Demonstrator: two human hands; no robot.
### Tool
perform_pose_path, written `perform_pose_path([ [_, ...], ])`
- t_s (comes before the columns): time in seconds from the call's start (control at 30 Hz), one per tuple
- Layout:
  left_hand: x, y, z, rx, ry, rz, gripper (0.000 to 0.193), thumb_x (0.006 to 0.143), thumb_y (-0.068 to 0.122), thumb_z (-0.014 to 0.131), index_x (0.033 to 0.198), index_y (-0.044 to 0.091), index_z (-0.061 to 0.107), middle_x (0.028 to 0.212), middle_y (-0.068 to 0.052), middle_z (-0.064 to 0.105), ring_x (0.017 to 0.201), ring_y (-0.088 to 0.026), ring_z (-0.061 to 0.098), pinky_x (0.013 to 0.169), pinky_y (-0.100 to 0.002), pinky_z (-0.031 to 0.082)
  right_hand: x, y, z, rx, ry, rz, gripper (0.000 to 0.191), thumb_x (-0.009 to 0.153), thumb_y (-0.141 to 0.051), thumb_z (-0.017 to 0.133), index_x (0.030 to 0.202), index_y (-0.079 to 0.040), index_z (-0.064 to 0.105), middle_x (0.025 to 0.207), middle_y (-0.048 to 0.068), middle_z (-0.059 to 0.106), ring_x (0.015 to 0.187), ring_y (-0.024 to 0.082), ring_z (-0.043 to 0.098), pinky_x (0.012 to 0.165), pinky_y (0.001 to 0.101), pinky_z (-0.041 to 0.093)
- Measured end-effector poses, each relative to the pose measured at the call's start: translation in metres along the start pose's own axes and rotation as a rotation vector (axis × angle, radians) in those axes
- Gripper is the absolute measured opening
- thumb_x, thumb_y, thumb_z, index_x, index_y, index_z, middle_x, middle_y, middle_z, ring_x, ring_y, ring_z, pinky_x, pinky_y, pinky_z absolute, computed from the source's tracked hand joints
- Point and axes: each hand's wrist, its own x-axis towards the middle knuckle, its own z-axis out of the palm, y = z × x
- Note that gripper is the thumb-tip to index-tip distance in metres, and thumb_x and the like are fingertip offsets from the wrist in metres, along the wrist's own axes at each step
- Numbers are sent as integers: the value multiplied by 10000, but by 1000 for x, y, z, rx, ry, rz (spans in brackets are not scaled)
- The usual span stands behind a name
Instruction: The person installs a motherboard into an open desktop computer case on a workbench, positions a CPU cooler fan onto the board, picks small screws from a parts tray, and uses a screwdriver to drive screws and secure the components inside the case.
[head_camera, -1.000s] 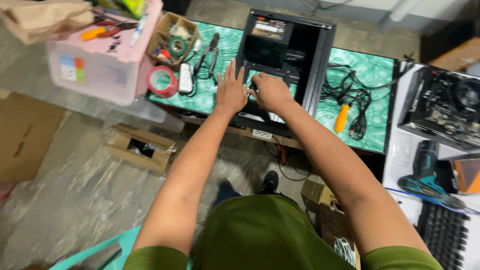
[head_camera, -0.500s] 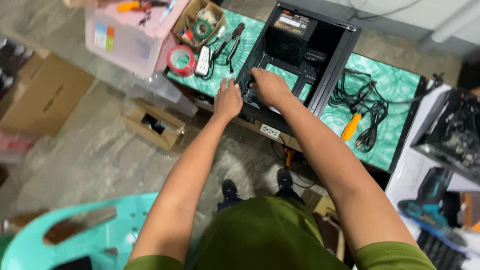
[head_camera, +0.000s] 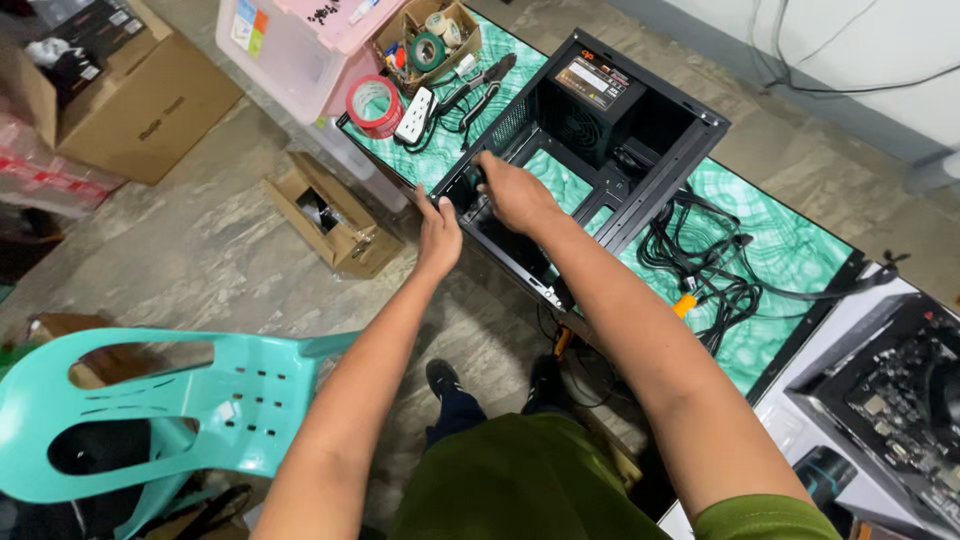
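While the black case (head_camera: 590, 150) lies open-side-up on the green-marbled table (head_camera: 790, 250), both hands are at its near end. The left hand (head_camera: 438, 235) sits on the case's near corner edge, fingers laid flat and together against the metal, pressing rather than gripping, thumb out to the side. The right hand (head_camera: 515, 190) reaches over the rim into the case, fingers curled down inside; whether they pinch anything in there cannot be told, since the tips are hidden by the hand itself. Inside, a power supply (head_camera: 590, 95) sits at the far end, and the table's green shows through the cut-outs in the case floor. A tangle of black cables (head_camera: 700, 250) lies just beside the case on the right, with an orange-handled tool (head_camera: 684, 305) among them. Off to the left sit a red tape roll (head_camera: 373, 103), a white power strip (head_camera: 414, 113), pliers (head_camera: 480, 78) and a small box (head_camera: 425, 35) of tape rolls. As for handling, this case looks stiff but thin-walled: sheet metal, probably fairly light apart from the power supply end, which would likely tip it that way. The edges look sharp, so the folded rims and corners seem the safest hold. A teal chair (head_camera: 150, 400) stands near the person's left.
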Motion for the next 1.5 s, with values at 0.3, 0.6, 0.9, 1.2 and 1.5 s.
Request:
perform_pose_path([
  [0.3, -5, -7, -10, 9, -43, -25, 673, 1099, 420, 267, 1598, -11, 136, 1542, -376, 381, 1434, -487, 413, 1174, -464, 324, 10, 6, 10, 39, -76, -98, 397, 904, -39, 631, 1275, -67, 492, 1134, 224, 682, 1043, 444, 648, 826, 520, 519],
  [0.6, -6, -6, -8, 13, -33, -6, 664, 1105, 405, 261, 1604, -5, 108, 1571, -366, 341, 1459, -479, 378, 1184, -464, 307, 16, 11, 17, -2, -193, -85, 384, 892, 14, 596, 1248, -74, 483, 1100, 216, 688, 1043, 450, 654, 831, 515, 526],
  [0.9, -4, 2, -2, 17, -28, -60, 677, 1092, 428, 248, 1611, 22, 89, 1508, -384, 414, 1397, -500, 445, 1143, -486, 358, 16, 6, 31, -35, -74, -134, 311, 874, -131, 716, 1162, -67, 617, 1020, 193, 701, 937, 435, 674, 792, 521, 531],
  [1.2, 3, 5, 4, 93, -54, -103, 695, 1072, 477, 256, 1586, 24, 141, 1436, -375, 491, 1332, -525, 494, 1096, -521, 402, 18, 11, 50, 126, 55, 11, 382, 789, -204, 779, 1111, -57, 635, 931, 210, 707, 918, 438, 678, 786, 510, 533],
  [1.5, 4, 16, 6, 50, -55, -62, 670, 1079, 455, 293, 1542, -10, 163, 1425, -405, 452, 1262, -565, 502, 1029, -537, 436, 18, 5, 44, 81, 219, -1, 461, 756, -310, 821, 1061, -29, 620, 974, 229, 705, 891, 455, 668, 742, 512, 529],
])
